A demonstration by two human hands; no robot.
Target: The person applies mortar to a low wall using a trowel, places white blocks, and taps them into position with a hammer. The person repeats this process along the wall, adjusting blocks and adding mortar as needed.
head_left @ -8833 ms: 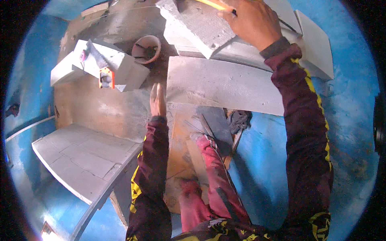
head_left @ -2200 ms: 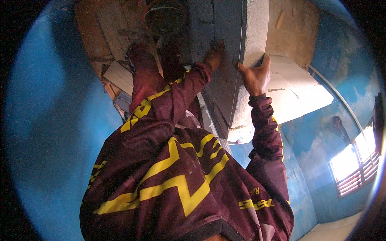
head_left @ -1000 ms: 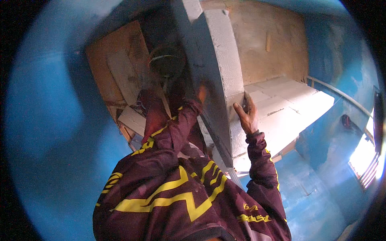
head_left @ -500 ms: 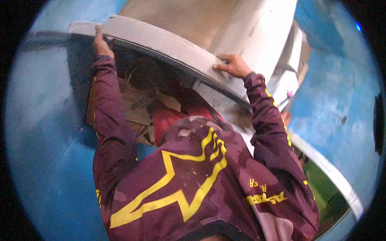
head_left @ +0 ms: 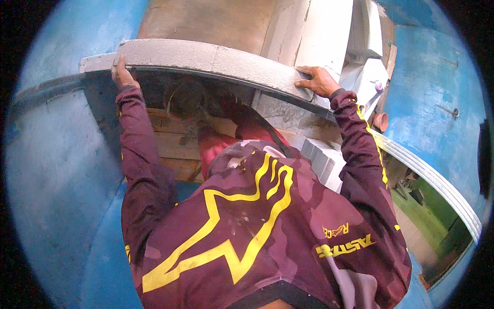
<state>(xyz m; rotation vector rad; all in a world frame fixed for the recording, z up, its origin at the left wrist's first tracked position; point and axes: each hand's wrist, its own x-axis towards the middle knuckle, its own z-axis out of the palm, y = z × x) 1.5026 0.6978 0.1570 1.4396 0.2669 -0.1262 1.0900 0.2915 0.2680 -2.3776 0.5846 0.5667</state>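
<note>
A long white slab (head_left: 206,57) with a grainy face, like foam or light block, lies along the near edge of a brown worktop. My left hand (head_left: 123,75) grips its left end, thumb up against the front face. At the right end my right hand (head_left: 316,82) is bent over the top edge, fingers on top and thumb at the front. A shorter white piece (head_left: 98,63) extends past the slab's left end. Under the slab runs a dark edge, with shadow below it.
Large white slabs (head_left: 324,31) lie on the brown board (head_left: 206,20) at the back right. White offcuts (head_left: 369,80) stand beside the blue wall (head_left: 427,87). Ridged white blocks (head_left: 324,159) sit low by my right side. Wooden planks (head_left: 175,139) are beneath the worktop. An opening with a white frame (head_left: 432,175) is at right.
The view has turned, so the slab appears more level and its left end lower. Both hands remain on it; my right hand appears farther right.
</note>
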